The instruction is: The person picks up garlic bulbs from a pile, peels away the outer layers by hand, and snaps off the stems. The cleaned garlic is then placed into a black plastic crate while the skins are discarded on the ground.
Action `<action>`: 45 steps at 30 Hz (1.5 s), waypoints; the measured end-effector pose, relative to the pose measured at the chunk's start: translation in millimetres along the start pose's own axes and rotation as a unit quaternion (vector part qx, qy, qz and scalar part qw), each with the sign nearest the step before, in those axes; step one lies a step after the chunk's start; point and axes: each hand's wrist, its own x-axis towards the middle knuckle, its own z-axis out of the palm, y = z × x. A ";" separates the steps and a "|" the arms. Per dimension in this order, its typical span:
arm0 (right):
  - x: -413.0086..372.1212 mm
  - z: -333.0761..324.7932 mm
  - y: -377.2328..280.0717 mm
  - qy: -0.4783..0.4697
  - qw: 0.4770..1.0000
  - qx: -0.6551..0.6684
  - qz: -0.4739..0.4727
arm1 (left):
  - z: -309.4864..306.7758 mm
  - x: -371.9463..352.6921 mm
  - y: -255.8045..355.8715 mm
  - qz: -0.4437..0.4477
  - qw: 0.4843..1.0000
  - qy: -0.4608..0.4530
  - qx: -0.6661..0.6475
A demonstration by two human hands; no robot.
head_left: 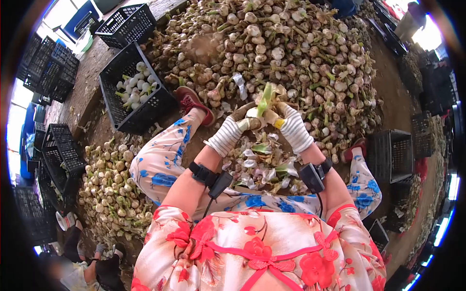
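In front of my knees, my left hand [235, 128], in a striped white work glove with a dirty palm, is closed round a pale garlic bulb [254, 114]. A green stalk with ragged dry leaves [265, 99] stands up from the bulb. My right hand [293, 127], gloved likewise with a yellow band at one finger, is closed on the bulb's stalk and outer skin from the right. Just below both hands lies a heap of peeled garlic skins [264, 162] and green scraps. A large pile of unpeeled garlic [272, 43] rises beyond them.
On the left, a black plastic crate [112, 104] holds clean white garlic bulbs [138, 87]. A smaller garlic pile [112, 186] lies beside my left leg. Another crate [395, 155] stands at right. Stacked crates [48, 68] line the left; a co-worker [77, 271] sits at lower left.
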 end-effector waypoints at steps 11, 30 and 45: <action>-6.9 2.5 14.5 0.013 1.000 0.004 0.020 | -1.0 2.6 -3.6 0.014 0.999 -0.003 0.049; -15.4 -7.8 109.2 -0.209 0.894 -0.396 -0.003 | -2.8 7.6 -5.3 0.102 0.971 0.080 -0.200; 4.5 48.7 11.4 -0.117 0.986 -0.026 0.120 | -33.3 27.6 -45.2 -0.102 0.910 0.277 -0.292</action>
